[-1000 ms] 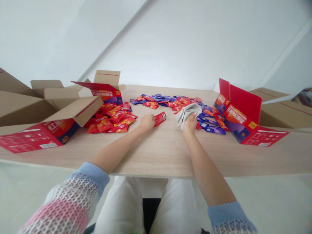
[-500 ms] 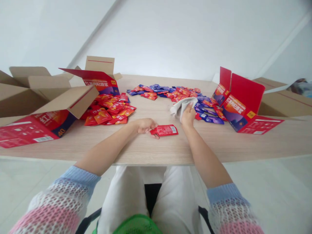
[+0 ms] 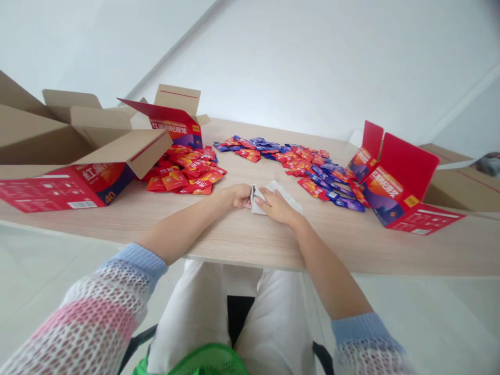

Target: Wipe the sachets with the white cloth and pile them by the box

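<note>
Grip unclear: left hand (image 3: 239,195) curled at cloth (image 3: 289,194) edge; right hand (image 3: 278,207) flat on cloth. Earlier red packet now unseen.

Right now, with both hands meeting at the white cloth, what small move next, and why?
Probably a short rub with the right hand across the white cloth, the left hand holding firm. The right hand lies flat on the cloth, the left's curled fingers touch its left edge, and whatever sits between them is covered.
</note>
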Motion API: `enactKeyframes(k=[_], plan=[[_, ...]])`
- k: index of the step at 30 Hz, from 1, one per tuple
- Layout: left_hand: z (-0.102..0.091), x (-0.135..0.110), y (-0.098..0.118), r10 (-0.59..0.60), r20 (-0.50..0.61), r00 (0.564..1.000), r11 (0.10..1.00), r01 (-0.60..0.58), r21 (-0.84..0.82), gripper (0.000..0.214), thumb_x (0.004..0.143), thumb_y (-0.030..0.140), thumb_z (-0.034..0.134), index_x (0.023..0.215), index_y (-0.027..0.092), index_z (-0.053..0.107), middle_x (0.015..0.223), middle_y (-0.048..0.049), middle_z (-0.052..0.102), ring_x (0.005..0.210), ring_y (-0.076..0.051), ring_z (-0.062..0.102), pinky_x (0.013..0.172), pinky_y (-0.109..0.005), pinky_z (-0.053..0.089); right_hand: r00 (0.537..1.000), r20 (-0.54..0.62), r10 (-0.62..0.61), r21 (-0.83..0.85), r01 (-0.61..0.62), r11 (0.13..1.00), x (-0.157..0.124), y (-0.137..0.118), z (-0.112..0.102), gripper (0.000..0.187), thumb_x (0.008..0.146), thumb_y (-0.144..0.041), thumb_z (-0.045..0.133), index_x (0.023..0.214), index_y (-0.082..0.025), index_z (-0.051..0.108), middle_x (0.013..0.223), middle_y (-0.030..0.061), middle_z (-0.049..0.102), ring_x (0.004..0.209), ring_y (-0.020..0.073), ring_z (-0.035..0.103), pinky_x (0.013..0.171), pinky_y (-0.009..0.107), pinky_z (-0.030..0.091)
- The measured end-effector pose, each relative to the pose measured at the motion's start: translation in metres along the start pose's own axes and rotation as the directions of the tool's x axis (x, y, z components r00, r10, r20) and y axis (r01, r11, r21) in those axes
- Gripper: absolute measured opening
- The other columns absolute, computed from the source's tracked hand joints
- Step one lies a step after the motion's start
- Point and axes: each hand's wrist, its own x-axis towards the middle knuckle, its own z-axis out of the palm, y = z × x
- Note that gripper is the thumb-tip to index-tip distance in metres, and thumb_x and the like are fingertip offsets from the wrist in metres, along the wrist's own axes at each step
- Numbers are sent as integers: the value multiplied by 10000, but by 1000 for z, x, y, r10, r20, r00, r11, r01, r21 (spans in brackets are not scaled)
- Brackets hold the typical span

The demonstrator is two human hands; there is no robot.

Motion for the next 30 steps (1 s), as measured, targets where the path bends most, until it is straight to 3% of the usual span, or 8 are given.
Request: enactKeyframes(k=[6,12,15,19,22,26,30], plan=[[0,-2,-2,8,18,1000,998,-7,-56,171,855,49,489,885,104,648,719,-65,709,594,-133,674,671,-261,572,998,7,-66,78,65,995,5,19,-7,549,940,-479,339,1410,-197,383,1448,95,394,1372,209,278,1134,468,81],[5,-12,-4,46,78,996,999,-44,-29,329,771,-112,383,924,40,632,728,-114,712,664,-166,700,721,-278,570,998,-70,2,83,4,997,17,35,1,559,945,-499,305,1380,-171,431,1435,121,409,1369,209,287,1136,464,19],[6,-13,-4,66,50,997,995,-62,-79,350,741,-163,358,878,15,627,707,-119,706,662,-165,702,737,-279,568,991,-118,68,51,-62,997,23,41,2,561,949,-497,295,1370,-156,440,1414,134,436,1361,223,304,1132,467,70],[10,-13,-3,22,8,1000,998,-22,-56,222,770,-130,475,777,30,629,704,-129,703,639,-167,696,684,-268,575,971,-163,172,-9,-176,984,26,48,0,566,939,-514,316,1356,-158,453,1418,137,429,1349,250,320,1105,474,177],[12,-10,0,-37,-47,998,999,38,15,165,779,-83,549,791,49,648,721,-115,711,630,-155,692,644,-243,570,916,-258,307,-67,-333,940,21,53,-2,565,944,-500,302,1332,-127,475,1393,169,451,1317,272,364,1078,493,212],[0,-5,5,-137,-64,988,988,141,59,131,785,-7,600,853,85,666,750,-99,722,693,-165,704,683,-237,563,798,-379,468,-83,-533,842,13,60,-6,531,945,-454,319,1276,-90,521,1355,214,473,1304,309,367,1063,526,195],[-21,-2,12,-198,12,980,972,195,130,150,773,30,625,887,124,653,793,-90,731,762,-181,711,719,-247,561,660,-485,573,164,-575,801,8,66,-14,554,953,-454,231,1310,-112,481,1210,221,579,1178,301,510,985,491,332]])
